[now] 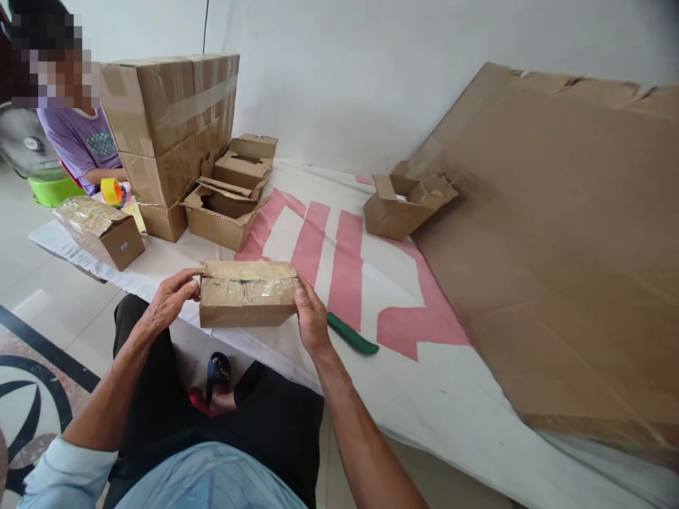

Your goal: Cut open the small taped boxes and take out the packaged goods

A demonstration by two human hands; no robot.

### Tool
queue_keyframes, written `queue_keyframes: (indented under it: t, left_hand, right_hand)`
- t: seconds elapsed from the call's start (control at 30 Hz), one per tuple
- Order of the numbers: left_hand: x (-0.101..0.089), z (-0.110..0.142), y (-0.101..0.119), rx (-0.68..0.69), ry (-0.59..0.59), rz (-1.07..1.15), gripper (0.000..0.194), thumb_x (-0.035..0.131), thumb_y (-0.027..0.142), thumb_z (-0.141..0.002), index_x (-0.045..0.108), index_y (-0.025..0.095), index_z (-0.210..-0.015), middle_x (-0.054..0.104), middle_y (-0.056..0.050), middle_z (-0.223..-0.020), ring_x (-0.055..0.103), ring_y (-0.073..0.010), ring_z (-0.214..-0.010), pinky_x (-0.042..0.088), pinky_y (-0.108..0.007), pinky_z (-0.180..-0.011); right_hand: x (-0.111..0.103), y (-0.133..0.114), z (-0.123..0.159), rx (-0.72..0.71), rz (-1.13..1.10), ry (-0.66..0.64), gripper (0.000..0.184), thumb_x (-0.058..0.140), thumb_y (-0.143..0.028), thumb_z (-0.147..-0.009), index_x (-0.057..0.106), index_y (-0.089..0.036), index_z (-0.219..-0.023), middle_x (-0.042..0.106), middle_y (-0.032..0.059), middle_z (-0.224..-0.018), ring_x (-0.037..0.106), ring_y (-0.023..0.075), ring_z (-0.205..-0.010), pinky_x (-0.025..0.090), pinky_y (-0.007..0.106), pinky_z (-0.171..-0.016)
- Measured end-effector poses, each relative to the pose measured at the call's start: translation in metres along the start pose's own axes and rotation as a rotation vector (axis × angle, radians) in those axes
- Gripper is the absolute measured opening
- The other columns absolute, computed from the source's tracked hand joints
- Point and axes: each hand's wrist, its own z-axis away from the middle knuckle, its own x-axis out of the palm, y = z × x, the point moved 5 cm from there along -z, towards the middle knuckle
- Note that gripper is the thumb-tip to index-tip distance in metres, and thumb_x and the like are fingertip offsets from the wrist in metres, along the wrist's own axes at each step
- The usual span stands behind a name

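- In the head view, we hold the taped box [248, 295] level above the near edge of the table [450, 385].
- Our left hand [172, 297] is half closed, its fingertips on the left end.
- Our right hand [312, 314] is curled, gripping the right end.
- Beside our right hand lies a green tool [353, 334].
- Beyond, at left, open boxes [218, 218] stand by a box stack [164, 134].

A cloth-covered desk [445, 382] bears stacked cartons [170, 120] toward its far left corner, with a green-handled tool [353, 334] near its front edge
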Motion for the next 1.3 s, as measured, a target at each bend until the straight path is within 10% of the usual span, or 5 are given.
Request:
queue_keyframes:
  t: [0.33, 0.67, 0.93, 1.13, 1.3]
  left_hand:
    - [0.003, -0.021, -0.001, -0.086, -0.075, 0.077, 0.048, 0.093, 0.059, -0.080, 0.090, 0.018, -0.104, 0.086, -0.008, -0.098, 0.076, -0.0249, -0.096, 0.061, -0.036, -0.092]
    - [-0.003, -0.033, 0.000, -0.208, -0.031, 0.059, 0.053, 0.103, 0.064, -0.063, 0.087, 0.019, -0.086, 0.080, -0.004, -0.081, 0.069, -0.0209, -0.079, 0.057, -0.036, -0.081]
    - [-0.009, -0.033, 0.000, -0.059, -0.097, -0.075, 0.056, 0.091, 0.074, -0.080, 0.090, 0.021, -0.102, 0.079, -0.010, -0.114, 0.074, -0.0285, -0.105, 0.063, -0.041, -0.091]
    - [-0.013, -0.029, 0.001, 0.094, -0.129, -0.223, 0.043, 0.079, 0.065, -0.092, 0.090, 0.024, -0.103, 0.076, -0.011, -0.119, 0.071, -0.0315, -0.118, 0.061, -0.047, -0.106]
    - [-0.010, -0.030, -0.005, 0.058, -0.077, -0.230, 0.037, 0.080, 0.055, -0.090, 0.089, 0.024, -0.107, 0.072, -0.013, -0.138, 0.068, -0.0357, -0.136, 0.065, -0.044, -0.102]
  right_hand:
    - [-0.012, -0.007, 0.007, 0.000, -0.003, -0.096, 0.074, 0.066, -0.081, -0.106, 0.079, -0.026, -0.153, 0.077, 0.0126, -0.161, 0.068, 0.0376, -0.156, 0.052, 0.059, -0.135]
    - [-0.107, 0.029, -0.001, -0.078, 0.761, -0.055, 0.039, 0.070, -0.054, -0.100, 0.084, -0.021, -0.117, 0.082, 0.0192, -0.121, 0.072, 0.0401, -0.120, 0.058, 0.059, -0.111]
    - [-0.142, 0.058, 0.016, 0.048, 1.045, -0.141, 0.030, 0.065, -0.037, -0.099, 0.080, -0.020, -0.118, 0.077, 0.0166, -0.116, 0.068, 0.0360, -0.111, 0.056, 0.049, -0.102]
    - [-0.138, 0.057, 0.013, 0.061, 0.900, -0.049, 0.021, 0.063, -0.045, -0.096, 0.069, -0.025, -0.100, 0.077, 0.0156, -0.105, 0.069, 0.0355, -0.102, 0.056, 0.048, -0.091]
    - [-0.093, 0.040, 0.009, 0.308, 0.234, -0.013, 0.056, 0.068, -0.081, -0.090, 0.070, -0.026, -0.099, 0.077, 0.0080, -0.091, 0.070, 0.0273, -0.083, 0.056, 0.039, -0.072]
